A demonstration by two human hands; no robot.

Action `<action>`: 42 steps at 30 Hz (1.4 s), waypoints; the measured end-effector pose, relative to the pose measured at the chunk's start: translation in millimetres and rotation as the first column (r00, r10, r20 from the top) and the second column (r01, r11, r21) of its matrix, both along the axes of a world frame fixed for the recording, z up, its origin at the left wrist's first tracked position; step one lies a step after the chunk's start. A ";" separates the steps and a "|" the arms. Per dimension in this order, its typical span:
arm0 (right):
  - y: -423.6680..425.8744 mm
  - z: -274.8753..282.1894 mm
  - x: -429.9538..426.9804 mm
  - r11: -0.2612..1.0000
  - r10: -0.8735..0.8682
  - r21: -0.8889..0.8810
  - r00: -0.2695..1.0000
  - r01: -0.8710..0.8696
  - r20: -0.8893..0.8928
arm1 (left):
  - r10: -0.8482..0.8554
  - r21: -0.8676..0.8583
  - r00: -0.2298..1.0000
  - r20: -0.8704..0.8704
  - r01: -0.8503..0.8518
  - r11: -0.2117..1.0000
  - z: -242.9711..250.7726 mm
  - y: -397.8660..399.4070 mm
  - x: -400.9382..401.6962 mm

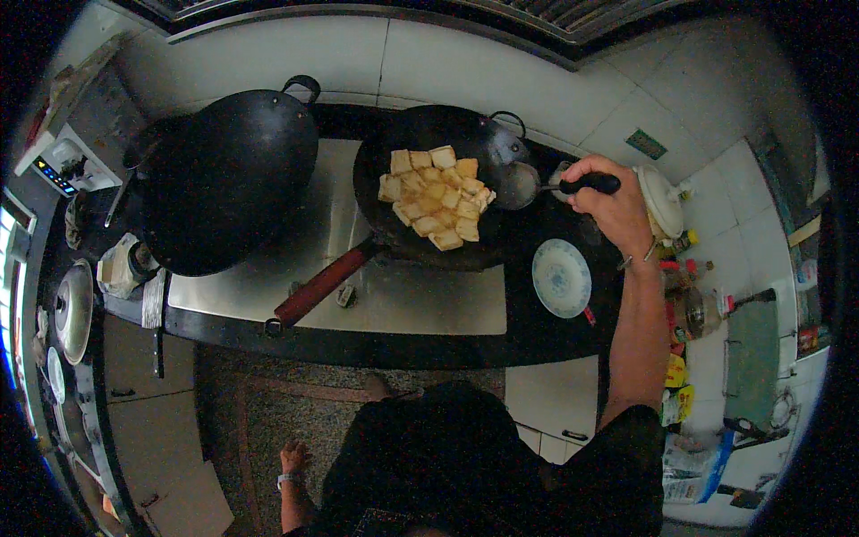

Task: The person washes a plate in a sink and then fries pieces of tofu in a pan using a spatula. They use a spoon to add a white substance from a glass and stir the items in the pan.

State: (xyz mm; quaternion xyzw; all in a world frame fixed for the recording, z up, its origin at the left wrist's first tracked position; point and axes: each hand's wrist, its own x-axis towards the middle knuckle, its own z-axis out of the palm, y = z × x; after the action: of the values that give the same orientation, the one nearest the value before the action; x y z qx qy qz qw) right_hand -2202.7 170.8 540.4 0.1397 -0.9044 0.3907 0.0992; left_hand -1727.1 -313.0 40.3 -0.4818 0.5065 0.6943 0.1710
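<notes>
My right hand (607,201) grips the black handle of a metal ladle (517,185). The ladle's round bowl rests or hovers at the right side of a dark wok (376,235); contact is unclear. Pale yellow, browned pieces of food, probably tofu (436,194), are heaped in the wok, just left of the ladle. The wok's reddish wooden handle (325,285) points toward the front left. Low beside my body hangs my left hand (295,458), away from the counter, with a band at its wrist. Nothing shows in it, and its fingers are too small to make out clearly.
A second large black wok (228,188) stands left on the steel stovetop (429,302). Right of the food wok lies a patterned plate (562,278). Bottles (701,312) and a lidded white pot (661,201) line the right side. A knife (158,349) overhangs the front edge.
</notes>
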 end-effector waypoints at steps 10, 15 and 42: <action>-11.8 -48.7 -7.9 0.991 0.059 -0.121 0.998 -0.063 -0.036 | 0.082 0.036 0.997 -0.007 -0.082 0.996 2.9 8.6 -8.4; -3.1 -51.2 -12.7 0.987 0.138 0.107 0.975 -0.120 -0.174 | 0.041 -0.017 0.999 -0.029 -0.041 0.999 -5.4 7.2 -0.5; -13.7 -22.0 38.5 0.983 -0.025 -0.179 0.993 0.045 0.113 | -0.031 -0.059 0.998 0.061 0.035 0.998 -82.3 1.5 33.4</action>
State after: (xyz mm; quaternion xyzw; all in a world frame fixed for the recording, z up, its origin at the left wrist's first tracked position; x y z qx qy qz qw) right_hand -2164.2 157.2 518.3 0.0924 -0.8715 0.4768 0.0681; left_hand -1693.8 -311.4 -41.9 -0.4988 0.5296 0.6612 0.1830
